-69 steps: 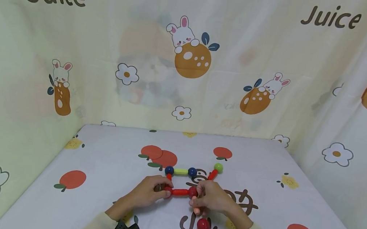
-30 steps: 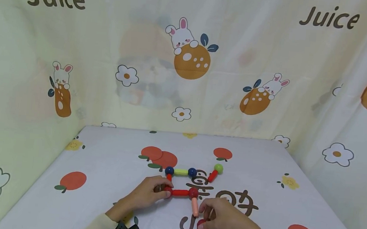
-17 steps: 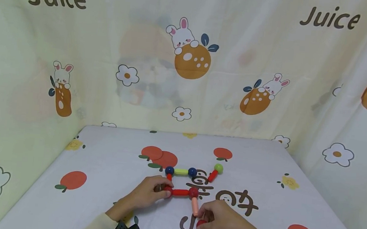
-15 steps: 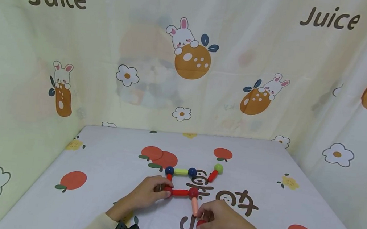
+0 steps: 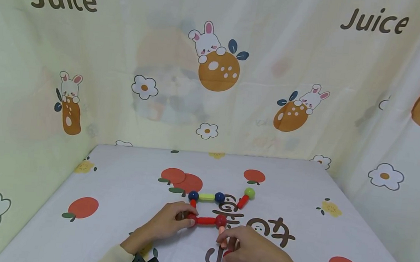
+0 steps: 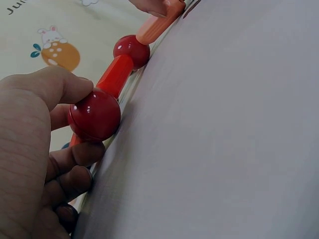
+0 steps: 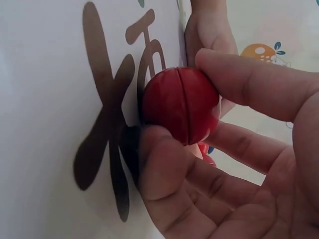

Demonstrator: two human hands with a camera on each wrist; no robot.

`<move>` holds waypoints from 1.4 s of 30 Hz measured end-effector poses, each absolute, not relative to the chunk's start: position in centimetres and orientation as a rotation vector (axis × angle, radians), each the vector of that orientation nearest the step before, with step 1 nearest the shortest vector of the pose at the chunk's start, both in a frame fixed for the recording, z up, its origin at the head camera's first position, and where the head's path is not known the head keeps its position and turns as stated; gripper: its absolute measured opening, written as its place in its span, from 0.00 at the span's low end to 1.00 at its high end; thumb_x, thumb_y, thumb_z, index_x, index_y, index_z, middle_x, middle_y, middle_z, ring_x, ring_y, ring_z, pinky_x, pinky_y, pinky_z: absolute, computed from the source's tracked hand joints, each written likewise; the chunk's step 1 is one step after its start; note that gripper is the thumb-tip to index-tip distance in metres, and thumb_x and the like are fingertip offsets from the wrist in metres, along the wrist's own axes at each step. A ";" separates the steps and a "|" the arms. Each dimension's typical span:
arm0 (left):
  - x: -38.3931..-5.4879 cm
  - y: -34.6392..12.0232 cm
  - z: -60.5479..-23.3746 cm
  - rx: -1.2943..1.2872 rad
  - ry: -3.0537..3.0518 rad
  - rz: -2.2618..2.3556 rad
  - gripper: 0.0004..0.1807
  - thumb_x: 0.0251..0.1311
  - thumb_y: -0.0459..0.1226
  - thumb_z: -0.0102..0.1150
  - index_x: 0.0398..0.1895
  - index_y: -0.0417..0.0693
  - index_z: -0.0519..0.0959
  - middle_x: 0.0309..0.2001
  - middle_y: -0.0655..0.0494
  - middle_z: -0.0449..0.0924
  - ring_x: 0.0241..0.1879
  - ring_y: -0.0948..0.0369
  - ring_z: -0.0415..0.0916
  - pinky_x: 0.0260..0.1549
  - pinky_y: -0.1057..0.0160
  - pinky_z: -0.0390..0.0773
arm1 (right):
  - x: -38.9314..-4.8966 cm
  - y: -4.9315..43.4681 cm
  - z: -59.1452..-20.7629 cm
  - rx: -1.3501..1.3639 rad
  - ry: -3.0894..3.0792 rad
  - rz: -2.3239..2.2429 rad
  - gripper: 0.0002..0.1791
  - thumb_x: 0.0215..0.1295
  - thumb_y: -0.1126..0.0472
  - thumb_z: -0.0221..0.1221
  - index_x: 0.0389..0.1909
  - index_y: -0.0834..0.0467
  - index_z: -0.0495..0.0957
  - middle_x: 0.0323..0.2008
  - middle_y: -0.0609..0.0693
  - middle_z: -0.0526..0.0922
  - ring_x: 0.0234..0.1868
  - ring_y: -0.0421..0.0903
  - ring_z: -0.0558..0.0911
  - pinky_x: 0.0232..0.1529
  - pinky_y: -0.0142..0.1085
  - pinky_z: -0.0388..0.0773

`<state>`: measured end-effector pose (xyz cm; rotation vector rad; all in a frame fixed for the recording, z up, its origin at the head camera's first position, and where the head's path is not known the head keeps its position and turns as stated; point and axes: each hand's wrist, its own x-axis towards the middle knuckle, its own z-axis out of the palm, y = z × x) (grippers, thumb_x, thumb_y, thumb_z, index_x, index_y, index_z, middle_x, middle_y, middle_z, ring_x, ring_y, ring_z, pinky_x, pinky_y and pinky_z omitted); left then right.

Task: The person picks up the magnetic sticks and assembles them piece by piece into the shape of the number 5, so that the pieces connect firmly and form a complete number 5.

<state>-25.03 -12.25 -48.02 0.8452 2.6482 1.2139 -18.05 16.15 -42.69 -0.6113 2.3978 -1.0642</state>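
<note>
My left hand (image 5: 169, 220) pinches a dark red ball (image 6: 95, 115) between thumb and fingers. A red magnetic rod (image 5: 206, 221) runs from that ball to a second red ball (image 5: 221, 220). From there a salmon-pink rod (image 5: 222, 232) points toward me. My right hand (image 5: 251, 246) holds another red ball (image 7: 182, 104) by thumb and fingers, close to the pink rod's near end. Its index finger overlaps that rod in the head view; whether ball and rod touch is hidden. A short red rod (image 5: 193, 203) leads from the left-hand ball to a blue ball (image 5: 193, 195).
A yellow-green rod (image 5: 206, 197) joins the blue ball to a second blue ball (image 5: 219, 197). Apart to the right lies a red rod (image 5: 243, 201) with a green ball (image 5: 250, 193) on its end. The fruit-print tablecloth (image 5: 124, 169) meets printed curtains at the back and sides.
My right hand has left the joint of the second red ball and pink rod, gripped the loose red ball, and lately shifted slightly left toward the rod. The left hand stays put.
</note>
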 end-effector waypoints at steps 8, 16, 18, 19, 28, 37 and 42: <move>-25.1 -12.2 -48.2 0.844 2.642 1.224 0.13 0.66 0.46 0.65 0.52 0.60 0.85 0.36 0.67 0.78 0.33 0.62 0.72 0.31 0.67 0.72 | -18.6 16.0 -43.0 -0.638 2.408 -1.073 0.14 0.54 0.58 0.75 0.43 0.50 0.87 0.26 0.45 0.78 0.30 0.42 0.75 0.28 0.30 0.69; -25.1 -12.2 -48.1 0.836 2.643 1.221 0.13 0.66 0.47 0.65 0.52 0.61 0.85 0.36 0.66 0.78 0.33 0.62 0.71 0.31 0.67 0.72 | -18.7 15.7 -42.7 -0.632 2.429 -1.044 0.15 0.54 0.57 0.75 0.44 0.49 0.87 0.28 0.45 0.79 0.33 0.44 0.76 0.30 0.32 0.69; -25.1 -12.2 -48.1 0.834 2.644 1.221 0.13 0.66 0.46 0.65 0.52 0.60 0.85 0.36 0.66 0.78 0.33 0.62 0.71 0.30 0.67 0.71 | -18.7 15.7 -42.7 -0.630 2.433 -1.039 0.15 0.53 0.57 0.75 0.44 0.49 0.87 0.30 0.45 0.79 0.34 0.45 0.75 0.30 0.33 0.69; -25.1 -12.2 -48.1 0.834 2.643 1.222 0.13 0.66 0.46 0.65 0.52 0.60 0.85 0.36 0.66 0.78 0.32 0.62 0.71 0.30 0.67 0.71 | -18.8 15.6 -42.7 -0.630 2.436 -1.036 0.15 0.53 0.57 0.75 0.44 0.49 0.87 0.30 0.45 0.79 0.34 0.44 0.75 0.30 0.33 0.69; -25.1 -12.3 -48.2 0.848 2.634 1.231 0.13 0.67 0.46 0.65 0.52 0.60 0.85 0.36 0.66 0.77 0.32 0.63 0.71 0.30 0.67 0.71 | -18.8 15.4 -43.0 -0.619 2.446 -1.081 0.10 0.55 0.58 0.73 0.37 0.49 0.85 0.25 0.46 0.78 0.25 0.42 0.76 0.23 0.32 0.72; -25.2 -12.4 -48.4 0.865 2.637 1.234 0.13 0.67 0.46 0.64 0.52 0.60 0.85 0.36 0.66 0.77 0.32 0.63 0.71 0.30 0.67 0.70 | -18.6 15.0 -42.8 -0.592 2.449 -1.097 0.08 0.57 0.58 0.72 0.37 0.50 0.85 0.24 0.47 0.77 0.18 0.43 0.77 0.20 0.31 0.73; -25.1 -12.4 -48.3 0.856 2.640 1.231 0.13 0.67 0.46 0.64 0.52 0.60 0.85 0.36 0.66 0.77 0.33 0.63 0.71 0.31 0.67 0.71 | -18.6 15.0 -42.7 -0.608 2.447 -1.083 0.09 0.58 0.58 0.72 0.38 0.51 0.85 0.24 0.46 0.78 0.18 0.43 0.77 0.20 0.31 0.73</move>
